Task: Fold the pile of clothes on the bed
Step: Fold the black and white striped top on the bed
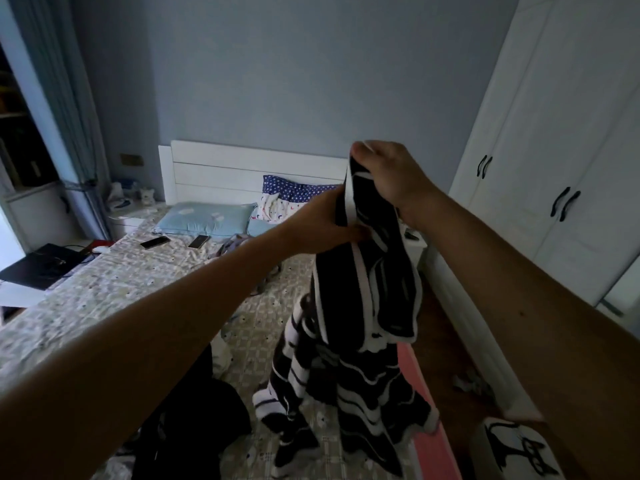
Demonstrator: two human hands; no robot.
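Note:
A black-and-white striped garment hangs in the air over the right side of the bed. My right hand pinches its top edge from above. My left hand grips the same garment just below and to the left. Its lower end droops down to the patterned bedsheet. A dark heap of clothes lies on the bed near me, at the lower left. A smaller crumpled garment sits further up the bed, partly hidden by my left arm.
Two phones lie on the sheet near a light blue pillow. A white headboard stands behind. A white wardrobe fills the right side. A nightstand and a dark laptop sit at the left. A bag rests on the floor.

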